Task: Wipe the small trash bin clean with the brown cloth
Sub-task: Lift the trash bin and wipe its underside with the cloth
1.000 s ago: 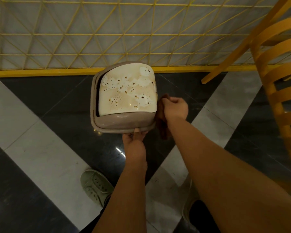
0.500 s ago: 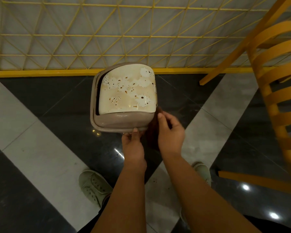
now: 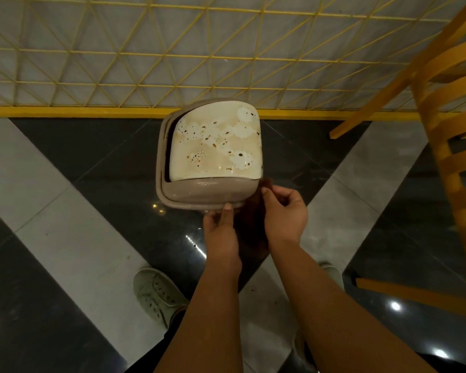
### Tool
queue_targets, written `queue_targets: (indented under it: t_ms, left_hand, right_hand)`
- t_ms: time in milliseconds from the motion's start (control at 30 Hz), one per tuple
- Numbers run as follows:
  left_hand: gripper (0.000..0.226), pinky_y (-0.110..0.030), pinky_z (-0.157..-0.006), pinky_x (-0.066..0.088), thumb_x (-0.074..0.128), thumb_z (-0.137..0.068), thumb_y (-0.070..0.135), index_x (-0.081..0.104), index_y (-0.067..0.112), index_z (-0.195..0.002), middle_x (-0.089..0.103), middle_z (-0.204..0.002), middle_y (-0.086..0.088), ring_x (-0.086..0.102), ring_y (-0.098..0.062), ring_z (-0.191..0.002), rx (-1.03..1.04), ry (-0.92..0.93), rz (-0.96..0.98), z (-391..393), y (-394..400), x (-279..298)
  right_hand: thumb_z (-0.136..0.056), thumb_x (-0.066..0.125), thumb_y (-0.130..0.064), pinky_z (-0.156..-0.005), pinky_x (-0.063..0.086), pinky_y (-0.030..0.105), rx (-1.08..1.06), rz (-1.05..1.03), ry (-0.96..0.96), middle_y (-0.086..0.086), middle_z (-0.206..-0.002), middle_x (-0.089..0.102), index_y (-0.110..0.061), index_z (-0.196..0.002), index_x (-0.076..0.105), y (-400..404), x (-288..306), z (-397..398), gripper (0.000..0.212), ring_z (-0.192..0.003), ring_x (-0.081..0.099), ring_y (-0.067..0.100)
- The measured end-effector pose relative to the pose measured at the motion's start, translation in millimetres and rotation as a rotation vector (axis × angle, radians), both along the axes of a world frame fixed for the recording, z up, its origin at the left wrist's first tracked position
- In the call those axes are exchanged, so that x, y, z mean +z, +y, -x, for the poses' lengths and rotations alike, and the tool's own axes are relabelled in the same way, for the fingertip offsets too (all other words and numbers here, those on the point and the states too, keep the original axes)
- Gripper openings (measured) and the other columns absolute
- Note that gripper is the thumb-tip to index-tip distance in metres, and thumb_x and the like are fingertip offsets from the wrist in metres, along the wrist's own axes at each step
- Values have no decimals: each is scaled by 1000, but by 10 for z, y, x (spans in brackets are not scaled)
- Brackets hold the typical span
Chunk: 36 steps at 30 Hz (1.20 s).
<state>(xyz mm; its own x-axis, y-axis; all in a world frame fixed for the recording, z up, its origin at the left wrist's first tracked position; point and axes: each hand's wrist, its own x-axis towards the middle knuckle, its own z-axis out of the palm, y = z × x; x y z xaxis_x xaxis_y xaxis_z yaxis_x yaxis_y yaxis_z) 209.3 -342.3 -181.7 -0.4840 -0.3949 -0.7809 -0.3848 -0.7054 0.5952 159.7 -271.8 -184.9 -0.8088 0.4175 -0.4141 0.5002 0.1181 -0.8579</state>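
Note:
The small trash bin (image 3: 199,195) stands on the floor, taupe-bodied with a cream swing lid (image 3: 218,146) covered in brown spots and stains. My left hand (image 3: 221,232) grips the bin's near rim, thumb on top. My right hand (image 3: 285,216) holds the dark brown cloth (image 3: 250,230) against the bin's near right corner; the cloth hangs down between my two hands and is hard to see against the dark floor.
A yellow wire-mesh fence (image 3: 172,49) with a yellow base rail runs just behind the bin. An orange slatted chair (image 3: 447,146) stands at the right. The floor is glossy black and grey tile. My shoes (image 3: 156,292) are below the bin.
My right hand with the cloth slid from the bin's right side down and around to its near right corner. The left hand kept its grip on the rim.

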Motion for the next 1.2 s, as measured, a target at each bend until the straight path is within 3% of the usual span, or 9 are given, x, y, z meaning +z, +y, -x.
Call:
queue_targets:
  t_ms: [100,200,367,433,567,733,933,1100,1200]
  left_hand:
    - [20,-36,-98,46,62,-92,27,55,24,-110,68,-116,-6,63,-20,-110,144,-26,26,-35,-230,30]
    - [30,-38,-104,45,59,-94,25,57,18,-123,67,-120,-9,65,-20,-109,284,-50,9,-14,-563,19]
    - [33,-43,-112,35,54,-97,24,56,16,-129,68,-119,-5,63,-18,-110,209,-98,-69,-46,-611,20]
    - [31,-46,-106,42,52,-98,24,58,13,-126,68,-116,-9,64,-23,-108,183,-77,-102,-87,-463,67]
    - [26,-38,-88,54,49,-100,27,63,16,-118,71,-110,-8,67,-22,-101,68,-68,-74,-156,-238,125]
    - [26,-44,-98,49,50,-100,24,60,13,-121,68,-117,-12,64,-26,-110,175,1,-124,-141,-247,34]
    - [5,-46,-114,32,53,-98,18,58,18,-101,71,-96,-3,61,-21,-115,231,-24,-31,-71,-242,-16]
    - [11,-49,-102,46,48,-101,24,58,23,-106,67,-113,-9,61,-26,-112,169,-38,-57,-82,-232,43]
    - [10,-53,-104,44,48,-101,21,55,19,-107,64,-120,-17,60,-33,-116,148,-52,-15,-65,-306,46]
  right_hand:
    - [-83,73,-24,-66,49,13,17,-12,0,-15,-83,69,-31,-85,69,27,43,51,8,-77,64,-4]
    - [-85,71,-24,-69,50,12,63,-18,5,-17,-84,69,-33,-87,70,-24,68,-42,9,-79,63,-5]
    - [-87,68,-21,-83,54,25,9,-10,-11,-12,-90,69,-26,-94,71,-121,72,-192,9,-85,63,1]
    - [-86,69,-20,-84,54,27,3,-2,2,-9,-90,70,-25,-91,71,-235,77,-286,7,-86,63,3]
    - [-86,69,-20,-78,52,20,176,-16,22,-14,-88,69,-31,-84,68,-520,62,-520,11,-85,63,-2]
    - [-85,69,-26,-78,47,16,603,-322,164,-14,-95,63,-30,-93,72,-288,3,-420,9,-86,58,-1]
    - [-85,71,-26,-86,55,32,127,-150,88,-11,-93,70,-29,-92,73,-4,-28,-119,8,-87,64,4]
    - [-85,68,-29,-76,49,20,586,-298,176,-14,-94,66,-32,-91,71,-332,-34,-399,7,-86,60,0]
    - [-84,70,-30,-76,48,17,546,-317,180,-17,-92,65,-34,-90,72,-287,-30,-323,8,-85,60,0]
